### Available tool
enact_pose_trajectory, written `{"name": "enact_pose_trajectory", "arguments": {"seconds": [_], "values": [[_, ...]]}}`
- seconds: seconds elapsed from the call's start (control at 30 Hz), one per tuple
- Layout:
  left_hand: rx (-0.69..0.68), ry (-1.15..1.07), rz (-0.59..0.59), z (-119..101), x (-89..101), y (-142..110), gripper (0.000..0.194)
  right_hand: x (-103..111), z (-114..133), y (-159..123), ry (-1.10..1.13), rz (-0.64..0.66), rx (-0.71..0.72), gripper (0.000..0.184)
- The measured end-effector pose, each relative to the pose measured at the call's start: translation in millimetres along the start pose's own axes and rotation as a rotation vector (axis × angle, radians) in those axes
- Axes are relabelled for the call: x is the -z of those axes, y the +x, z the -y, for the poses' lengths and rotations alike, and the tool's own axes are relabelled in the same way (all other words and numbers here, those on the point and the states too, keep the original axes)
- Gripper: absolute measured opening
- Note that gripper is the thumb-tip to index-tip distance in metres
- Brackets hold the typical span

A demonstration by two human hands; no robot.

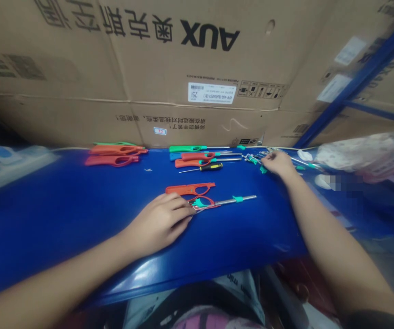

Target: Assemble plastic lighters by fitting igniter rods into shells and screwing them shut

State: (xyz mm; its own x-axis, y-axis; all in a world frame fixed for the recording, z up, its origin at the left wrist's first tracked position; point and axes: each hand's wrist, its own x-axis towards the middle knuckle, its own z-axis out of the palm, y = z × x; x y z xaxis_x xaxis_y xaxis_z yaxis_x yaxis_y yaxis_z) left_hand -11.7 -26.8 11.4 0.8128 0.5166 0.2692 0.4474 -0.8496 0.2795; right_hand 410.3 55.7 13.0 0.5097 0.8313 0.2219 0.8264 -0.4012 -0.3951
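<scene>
My left hand point(164, 218) lies over the handle of a red-orange gas lighter body point(210, 201), fingers closed on it; the rest of the handle is hidden beneath. A green trigger point(199, 204) and thin wires show in this body, and a metal tube point(229, 200) with a green collar runs out to the right. Just behind lies a loose orange handle shell point(190, 188). Farther right, my right hand point(279, 163) is at a pile of small lighter parts point(252, 159) with wires and green pieces. Its fingertips are pinched together; what is between them cannot be made out.
Several lighters with tubes point(200, 156) lie at the back, beside a black-and-yellow screwdriver point(211, 167). Stacked orange and red handle shells point(114, 155) lie back left. A cardboard wall point(155, 68) closes off the blue table point(80, 210); plastic bags point(347, 153) sit at right.
</scene>
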Motion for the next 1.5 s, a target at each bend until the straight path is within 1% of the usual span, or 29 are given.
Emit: {"name": "enact_pose_trajectory", "arguments": {"seconds": [0.23, 0.37, 0.47, 0.53, 0.6, 0.63, 0.73, 0.77, 0.8, 0.83, 0.87, 0.93, 1.0, 1.07, 1.1, 1.13, 1.2, 1.27, 1.3, 1.33, 1.4, 1.47, 1.5], "values": [[-0.003, 0.001, 0.003, -1, 1.4, -2, 0.026, 8, 9, -5, 0.019, 0.054, -0.102, 0.002], [-0.004, 0.004, -0.002, -1, 1.5, -2, 0.026, 13, 13, -11, 0.081, 0.011, -0.115, 0.008], [-0.006, 0.002, -0.004, -1, 1.1, -1, 0.026, 18, 18, -15, 0.173, -0.079, -0.092, 0.013], [-0.007, -0.003, -0.016, -1, 1.0, -1, 0.026, 20, 24, -19, 0.268, -0.146, -0.065, 0.012], [-0.011, -0.021, -0.043, -2, 1.1, -1, 0.026, 22, 34, -25, 0.397, -0.16, -0.031, 0.006], [-0.012, -0.032, -0.063, -2, 1.3, -1, 0.027, 23, 41, -29, 0.47, -0.135, -0.011, 0.004], [-0.001, -0.053, -0.152, -3, 1.7, -1, 0.029, 23, 67, -55, 0.695, 0.027, 0.068, 0.017], [0.014, -0.054, -0.185, -3, 1.9, -1, 0.03, 22, 76, -66, 0.801, 0.13, 0.103, 0.019], [0.032, -0.055, -0.214, -2, 2.1, 0, 0.032, 22, 85, -79, 1.058, 0.346, 0.118, 0.021], [0.058, -0.059, -0.237, -2, 2.4, 1, 0.035, 21, 94, -93, 1.256, 0.563, 0.118, 0.024], [0.086, -0.067, -0.256, -2, 2.6, 2, 0.038, 21, 103, -106, 1.375, 0.741, 0.118, 0.025], [0.127, -0.098, -0.281, -2, 2.8, 4, 0.044, 20, 117, -130, 1.487, 1.01, 0.134, 0.023], [0.132, -0.16, -0.295, -2, 2.7, 5, 0.045, 20, 127, -148, 1.525, 1.212, 0.109, 0.022], [0.142, -0.256, -0.316, -3, 2.2, 7, 0.04, 21, 134, -157, 1.562, 1.31, 0.059, 0.019], [0.164, -0.318, -0.33, -4, 1.9, 7, 0.037, 21, 136, -160, 1.57, 1.333, 0.055, 0.019], [0.198, -0.384, -0.341, -4, 1.6, 7, 0.035, 20, 137, -162, 1.572, 1.342, 0.07, 0.02], [0.272, -0.496, -0.355, -5, 1.3, 7, 0.032, 17, 137, -163, 1.553, 1.355, 0.15, 0.026], [0.326, -0.564, -0.348, -6, 1.3, 7, 0.029, 12, 134, -164, 1.506, 1.326, 0.242, 0.034], [0.344, -0.584, -0.343, -6, 1.4, 8, 0.026, 9, 132, -164, 1.463, 1.288, 0.286, 0.038], [0.362, -0.604, -0.341, -6, 1.6, 8, 0.021, 5, 129, -164, 1.409, 1.22, 0.33, 0.039], [0.414, -0.695, -0.339, -5, 2.2, 9, 0.014, 0, 123, -163, 1.267, 1.004, 0.45, 0.034], [0.487, -0.843, -0.342, -4, 3.1, 11, 0.015, -3, 117, -161, 1.042, 0.788, 0.666, 0.022], [0.526, -0.92, -0.344, -3, 3.5, 12, 0.017, -3, 115, -161, 0.899, 0.706, 0.795, 0.017]]}}
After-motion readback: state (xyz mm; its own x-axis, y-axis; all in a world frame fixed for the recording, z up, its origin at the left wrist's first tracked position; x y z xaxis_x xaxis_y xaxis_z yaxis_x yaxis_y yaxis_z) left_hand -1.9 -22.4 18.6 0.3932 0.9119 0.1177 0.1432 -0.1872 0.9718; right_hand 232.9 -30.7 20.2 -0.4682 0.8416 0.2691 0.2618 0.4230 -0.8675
